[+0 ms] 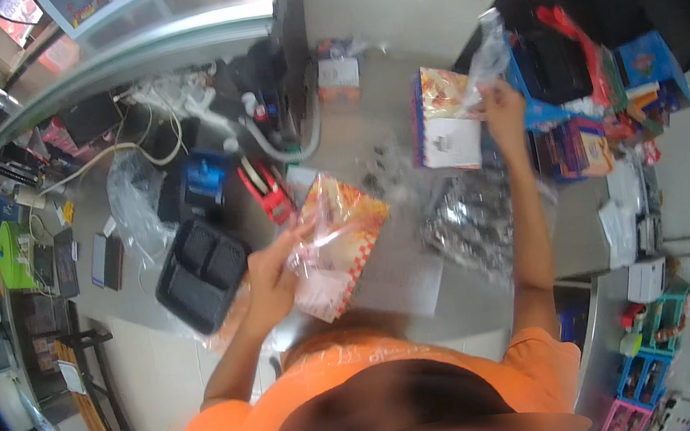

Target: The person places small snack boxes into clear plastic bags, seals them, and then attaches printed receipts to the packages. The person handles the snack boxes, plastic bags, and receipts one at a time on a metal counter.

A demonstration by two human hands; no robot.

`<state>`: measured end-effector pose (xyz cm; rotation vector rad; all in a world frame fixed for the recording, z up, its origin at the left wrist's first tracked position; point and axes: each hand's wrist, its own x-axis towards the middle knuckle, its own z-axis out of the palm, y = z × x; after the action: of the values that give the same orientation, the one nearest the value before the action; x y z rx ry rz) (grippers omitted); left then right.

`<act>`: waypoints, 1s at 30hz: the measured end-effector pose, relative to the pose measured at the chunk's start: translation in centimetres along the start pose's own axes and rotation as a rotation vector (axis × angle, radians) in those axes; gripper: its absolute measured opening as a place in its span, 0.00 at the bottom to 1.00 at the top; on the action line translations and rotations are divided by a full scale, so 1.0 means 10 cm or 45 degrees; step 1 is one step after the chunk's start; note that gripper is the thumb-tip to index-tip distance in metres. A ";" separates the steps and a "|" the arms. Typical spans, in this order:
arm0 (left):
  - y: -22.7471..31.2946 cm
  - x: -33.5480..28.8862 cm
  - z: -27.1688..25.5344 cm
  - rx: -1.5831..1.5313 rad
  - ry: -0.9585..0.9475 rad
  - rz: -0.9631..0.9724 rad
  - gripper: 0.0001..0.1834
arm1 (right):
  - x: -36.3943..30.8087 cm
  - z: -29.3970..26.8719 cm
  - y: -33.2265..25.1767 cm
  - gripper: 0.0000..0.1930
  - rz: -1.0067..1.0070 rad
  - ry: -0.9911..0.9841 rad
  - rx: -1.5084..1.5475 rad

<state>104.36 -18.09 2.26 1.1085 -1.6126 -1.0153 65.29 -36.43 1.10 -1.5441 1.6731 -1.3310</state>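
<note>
My left hand (272, 269) is closed on the edge of a flat orange printed box (357, 224) with a red-and-white checked border, which seems to be in clear plastic. My right hand (504, 105) reaches far right and pinches a clear plastic bag (487, 53) over a stack of similar printed boxes (444, 93). White paper lies on the front of that stack. Left of my left hand sits a black compartment tray (205, 277). A red tape dispenser (266, 189) stands just beyond that hand.
Below my right forearm lies a plastic-wrapped dark bundle (469, 221). A white sheet (402, 286) rests near the table's front edge. Crumpled clear plastic (139, 203) and cables (169, 134) spread at left. Blue and red bags (595, 65) and boxes crowd the far right.
</note>
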 end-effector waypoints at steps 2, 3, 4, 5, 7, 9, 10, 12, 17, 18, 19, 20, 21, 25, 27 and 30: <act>-0.09 0.27 0.00 0.048 -0.015 -0.055 0.20 | 0.61 0.44 0.37 0.10 -0.145 0.036 -0.137; -0.12 0.36 0.01 0.100 -0.033 -0.100 0.15 | 0.89 0.65 0.57 0.10 -0.112 0.013 -0.270; -0.16 0.46 0.04 0.151 -0.052 -0.145 0.12 | 1.16 0.87 0.78 0.09 -0.141 -0.016 -0.359; -0.20 0.57 0.09 0.166 -0.005 -0.065 0.09 | 1.39 1.10 0.98 0.08 -0.222 -0.063 -0.454; -0.26 0.73 0.16 0.135 -0.024 -0.123 0.18 | 1.80 1.48 1.32 0.08 -0.337 -0.141 -0.544; -0.31 0.89 0.24 0.139 0.011 -0.120 0.23 | 2.14 1.74 1.53 0.09 -0.330 -0.223 -0.480; -0.33 0.97 0.28 0.152 0.028 -0.176 0.23 | 2.20 1.80 1.60 0.09 -0.314 -0.287 -0.412; -0.38 1.15 0.38 0.154 0.035 -0.282 0.21 | 2.25 1.84 1.60 0.12 -0.297 -0.437 -0.280; -0.47 1.72 0.92 -0.090 0.237 -0.129 0.14 | 1.87 1.38 1.08 0.18 -0.093 -0.540 0.127; -0.47 1.87 1.04 -0.157 0.317 -0.038 0.14 | 1.73 1.22 0.96 0.21 0.106 -0.482 0.245; -0.48 2.04 1.13 -0.165 0.289 -0.046 0.14 | 1.57 1.07 0.86 0.23 0.291 -0.420 0.373; -0.50 2.22 1.23 -0.168 0.272 -0.036 0.15 | 1.41 0.91 0.79 0.25 0.345 -0.329 0.353; -0.50 2.41 1.36 -0.225 0.345 0.037 0.15 | 1.22 0.78 0.76 0.27 0.301 -0.266 0.359; -0.55 3.17 1.97 -0.358 0.384 0.043 0.15 | 0.71 0.54 0.91 0.33 0.313 -0.079 0.692; -0.62 3.43 2.27 -0.362 0.227 0.043 0.14 | 0.64 0.37 1.09 0.34 0.285 -0.086 0.859; -0.75 3.71 2.69 -0.305 0.157 -0.019 0.14 | 0.78 0.06 1.39 0.33 0.451 0.042 1.080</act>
<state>73.12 -52.01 -3.47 1.0005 -1.3477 -1.0965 57.72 -45.60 -9.55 -0.6997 1.0778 -1.5660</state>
